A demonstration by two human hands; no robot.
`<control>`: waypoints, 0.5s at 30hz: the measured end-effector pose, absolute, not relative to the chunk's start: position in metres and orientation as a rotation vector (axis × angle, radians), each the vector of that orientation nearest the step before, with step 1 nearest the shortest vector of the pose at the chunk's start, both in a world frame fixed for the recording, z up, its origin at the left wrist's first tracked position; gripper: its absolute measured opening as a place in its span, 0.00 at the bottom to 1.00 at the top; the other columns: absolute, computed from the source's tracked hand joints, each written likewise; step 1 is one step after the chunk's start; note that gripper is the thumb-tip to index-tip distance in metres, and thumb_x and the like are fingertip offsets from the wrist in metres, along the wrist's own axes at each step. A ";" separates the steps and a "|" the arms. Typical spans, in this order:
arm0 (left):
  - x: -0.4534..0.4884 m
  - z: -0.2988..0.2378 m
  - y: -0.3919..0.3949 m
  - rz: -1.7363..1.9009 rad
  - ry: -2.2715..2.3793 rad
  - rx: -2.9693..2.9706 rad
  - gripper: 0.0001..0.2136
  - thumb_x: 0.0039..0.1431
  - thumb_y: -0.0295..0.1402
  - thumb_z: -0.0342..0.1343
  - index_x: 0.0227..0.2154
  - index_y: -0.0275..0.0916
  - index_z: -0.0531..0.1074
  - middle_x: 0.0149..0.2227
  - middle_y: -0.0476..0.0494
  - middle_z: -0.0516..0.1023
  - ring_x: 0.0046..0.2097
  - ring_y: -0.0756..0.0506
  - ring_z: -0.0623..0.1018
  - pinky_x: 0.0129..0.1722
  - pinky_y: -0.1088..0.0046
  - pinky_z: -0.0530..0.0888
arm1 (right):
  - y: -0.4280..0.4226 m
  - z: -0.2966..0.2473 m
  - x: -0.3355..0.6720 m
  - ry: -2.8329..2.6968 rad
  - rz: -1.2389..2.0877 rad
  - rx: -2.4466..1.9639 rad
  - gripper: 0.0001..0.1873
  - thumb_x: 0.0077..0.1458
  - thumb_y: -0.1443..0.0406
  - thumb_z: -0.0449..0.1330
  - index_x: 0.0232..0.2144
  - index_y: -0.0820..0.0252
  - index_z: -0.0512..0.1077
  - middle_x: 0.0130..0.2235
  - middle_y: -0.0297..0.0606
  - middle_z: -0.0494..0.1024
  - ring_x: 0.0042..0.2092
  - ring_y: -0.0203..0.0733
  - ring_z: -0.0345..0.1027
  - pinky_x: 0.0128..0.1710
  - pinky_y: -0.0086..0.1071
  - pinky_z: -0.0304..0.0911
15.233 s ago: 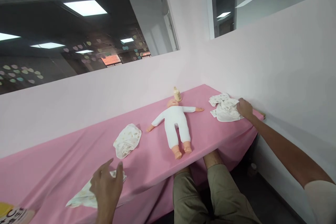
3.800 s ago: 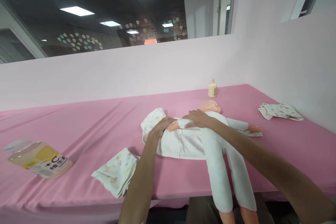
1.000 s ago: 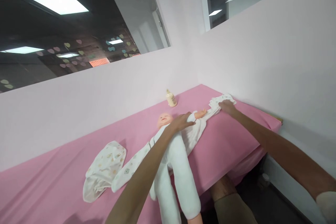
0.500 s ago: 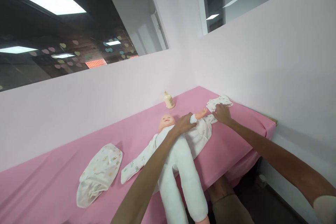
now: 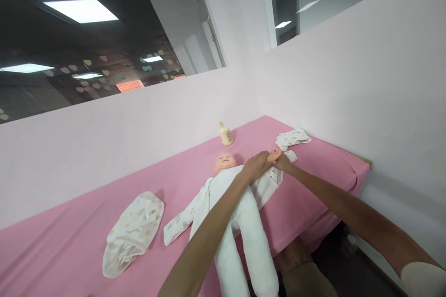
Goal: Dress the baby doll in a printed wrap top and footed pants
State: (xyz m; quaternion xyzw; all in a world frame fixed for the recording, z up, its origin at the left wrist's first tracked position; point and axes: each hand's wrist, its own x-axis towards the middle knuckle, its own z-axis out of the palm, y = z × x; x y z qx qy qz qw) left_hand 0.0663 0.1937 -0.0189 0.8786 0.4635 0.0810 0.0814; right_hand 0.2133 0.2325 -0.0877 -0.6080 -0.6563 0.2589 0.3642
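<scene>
A baby doll (image 5: 230,195) in a white suit lies on its back on the pink table (image 5: 313,171), legs hanging over the near edge. A patterned white garment (image 5: 177,220) is spread under it, one sleeve out to the left. My left hand (image 5: 256,167) is closed around the doll's outstretched arm near the wrist. My right hand (image 5: 283,162) pinches the garment's other sleeve (image 5: 291,156) right beside the doll's hand.
A small cream bottle (image 5: 226,133) stands by the back wall. A folded patterned cloth (image 5: 292,138) lies near the right wall. Another crumpled patterned garment (image 5: 134,229) lies to the left. My knees show under the table edge.
My right hand has come back from the folded cloth at the right to the doll's hand, drawing the sleeve with it. My left hand slid along the doll's arm toward its wrist.
</scene>
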 end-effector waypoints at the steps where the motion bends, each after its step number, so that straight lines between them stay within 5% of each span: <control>1: 0.066 -0.019 0.193 0.203 1.420 2.623 0.18 0.66 0.46 0.40 0.44 0.38 0.66 0.47 0.38 0.75 0.45 0.41 0.75 0.41 0.67 0.69 | 0.235 -0.085 0.221 -1.674 0.682 -1.587 0.03 0.47 0.66 0.59 0.25 0.60 0.69 0.25 0.35 0.72 0.31 0.41 0.68 0.28 0.29 0.57; 8: 0.069 -0.024 0.195 -0.238 1.524 2.568 0.20 0.64 0.45 0.43 0.51 0.37 0.66 0.51 0.33 0.75 0.51 0.35 0.75 0.45 0.62 0.69 | 0.225 -0.080 0.244 -1.574 0.715 -1.704 0.02 0.45 0.68 0.56 0.26 0.60 0.67 0.24 0.32 0.70 0.29 0.38 0.65 0.26 0.27 0.53; 15: 0.074 -0.036 0.201 -0.119 1.557 2.566 0.19 0.66 0.40 0.40 0.46 0.33 0.69 0.47 0.30 0.76 0.48 0.33 0.76 0.44 0.59 0.71 | 0.197 -0.077 0.221 -1.688 0.523 -1.492 0.13 0.50 0.69 0.51 0.39 0.60 0.70 0.41 0.40 0.76 0.44 0.44 0.68 0.41 0.33 0.60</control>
